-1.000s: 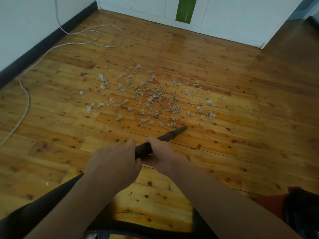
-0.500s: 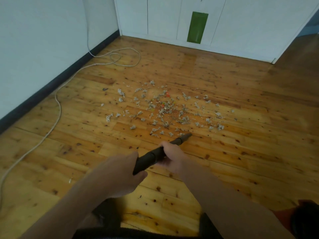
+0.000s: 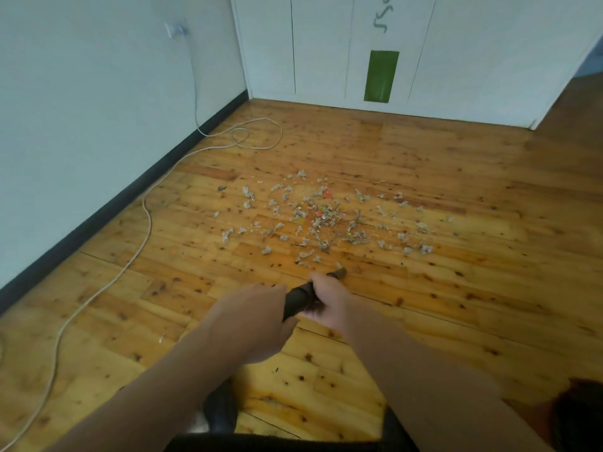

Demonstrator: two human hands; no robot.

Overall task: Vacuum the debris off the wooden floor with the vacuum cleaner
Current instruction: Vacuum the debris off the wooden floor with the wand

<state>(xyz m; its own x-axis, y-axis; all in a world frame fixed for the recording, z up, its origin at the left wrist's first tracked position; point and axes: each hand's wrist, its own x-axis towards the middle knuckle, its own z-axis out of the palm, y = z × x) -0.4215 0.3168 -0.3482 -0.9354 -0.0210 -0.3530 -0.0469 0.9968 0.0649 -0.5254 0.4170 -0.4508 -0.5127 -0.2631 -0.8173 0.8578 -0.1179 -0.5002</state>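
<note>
A patch of grey fluff and small coloured bits, the debris (image 3: pixel 326 220), is scattered over the wooden floor (image 3: pixel 456 288) ahead of me. Both hands hold the black vacuum tube (image 3: pixel 298 300). My left hand (image 3: pixel 251 321) grips its near end and my right hand (image 3: pixel 328 296) grips it further forward. The tube's nozzle tip (image 3: pixel 339 273) shows just past my right hand, close to the nearest scraps at the debris patch's front edge. The vacuum's body is out of sight.
A white power cord (image 3: pixel 143 216) runs from a wall socket (image 3: pixel 177 29) down the left wall and loops across the floor. White cupboard doors with a green panel (image 3: pixel 381 76) stand at the back. A dark object (image 3: pixel 577 415) lies at bottom right.
The view has tilted up, showing more wall and cupboard. The nozzle tip has moved closer to the debris patch's front edge. Both hands keep their grip on the tube.
</note>
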